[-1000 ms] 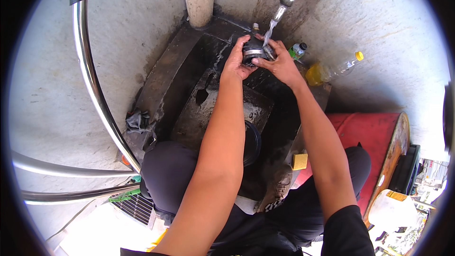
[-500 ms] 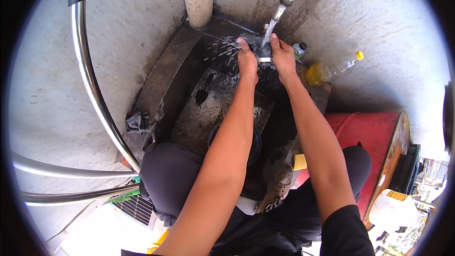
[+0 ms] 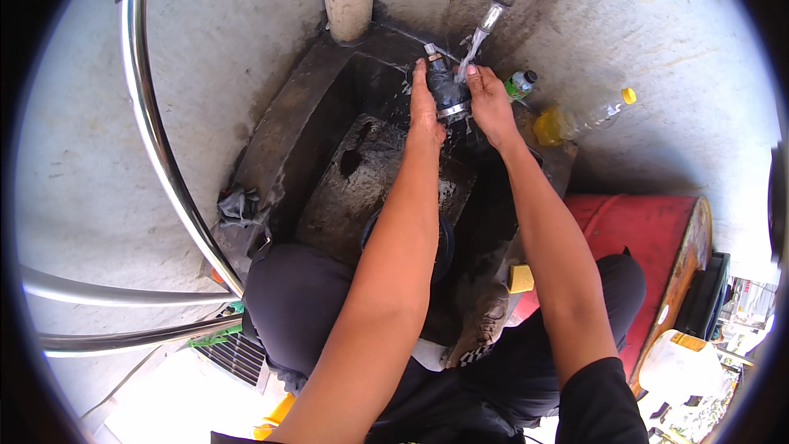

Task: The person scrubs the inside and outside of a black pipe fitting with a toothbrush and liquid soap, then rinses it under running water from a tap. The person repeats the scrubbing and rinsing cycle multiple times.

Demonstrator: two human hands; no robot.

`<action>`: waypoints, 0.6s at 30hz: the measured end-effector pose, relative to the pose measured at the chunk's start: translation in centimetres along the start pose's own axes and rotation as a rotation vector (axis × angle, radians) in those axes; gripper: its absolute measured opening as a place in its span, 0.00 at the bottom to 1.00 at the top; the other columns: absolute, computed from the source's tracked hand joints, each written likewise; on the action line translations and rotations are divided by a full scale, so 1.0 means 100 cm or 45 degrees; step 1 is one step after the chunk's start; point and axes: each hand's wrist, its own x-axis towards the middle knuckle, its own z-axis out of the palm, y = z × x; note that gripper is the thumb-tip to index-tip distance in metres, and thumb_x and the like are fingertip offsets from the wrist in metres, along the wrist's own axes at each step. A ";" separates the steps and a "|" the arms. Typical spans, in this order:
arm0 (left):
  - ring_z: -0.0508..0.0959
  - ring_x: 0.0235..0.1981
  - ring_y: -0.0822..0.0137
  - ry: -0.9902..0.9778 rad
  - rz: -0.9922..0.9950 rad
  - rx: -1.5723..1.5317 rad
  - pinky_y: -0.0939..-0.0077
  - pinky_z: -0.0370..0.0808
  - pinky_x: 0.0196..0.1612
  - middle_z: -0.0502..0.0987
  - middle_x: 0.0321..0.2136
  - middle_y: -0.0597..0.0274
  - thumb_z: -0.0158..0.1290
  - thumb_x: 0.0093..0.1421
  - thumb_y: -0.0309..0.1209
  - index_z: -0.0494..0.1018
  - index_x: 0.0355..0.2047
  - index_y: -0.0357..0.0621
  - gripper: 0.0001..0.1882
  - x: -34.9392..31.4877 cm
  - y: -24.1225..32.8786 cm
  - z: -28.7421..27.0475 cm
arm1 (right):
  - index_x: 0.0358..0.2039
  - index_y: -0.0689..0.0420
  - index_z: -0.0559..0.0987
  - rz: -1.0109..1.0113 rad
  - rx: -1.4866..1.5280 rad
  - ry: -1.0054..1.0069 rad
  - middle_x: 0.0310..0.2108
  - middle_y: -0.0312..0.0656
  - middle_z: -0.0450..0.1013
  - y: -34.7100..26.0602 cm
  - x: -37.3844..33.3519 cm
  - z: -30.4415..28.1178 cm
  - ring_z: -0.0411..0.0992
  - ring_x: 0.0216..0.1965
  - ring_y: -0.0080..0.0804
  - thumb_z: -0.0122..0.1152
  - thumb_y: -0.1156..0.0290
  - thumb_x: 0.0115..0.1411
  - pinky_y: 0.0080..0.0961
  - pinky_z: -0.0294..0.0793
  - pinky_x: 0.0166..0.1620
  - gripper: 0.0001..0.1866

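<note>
black, metal-banded part [image 3: 449, 90] at upper centre; fingers of left hand [image 3: 424, 107] and right hand [image 3: 491, 107] grasped it, apparently to catch water [image 3: 469, 59] from the tap [image 3: 496, 10]

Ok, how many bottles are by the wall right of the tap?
2: a small dark-capped bottle beside the right hand and a larger yellow-capped bottle farther right. Others could be hidden behind that hand.
</note>
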 end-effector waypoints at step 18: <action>0.80 0.56 0.60 -0.080 0.060 0.159 0.54 0.74 0.62 0.80 0.55 0.59 0.46 0.67 0.75 0.73 0.65 0.51 0.44 0.001 0.001 -0.017 | 0.50 0.65 0.85 0.290 0.178 -0.199 0.36 0.47 0.84 -0.050 0.022 -0.001 0.80 0.36 0.37 0.67 0.62 0.70 0.36 0.77 0.43 0.18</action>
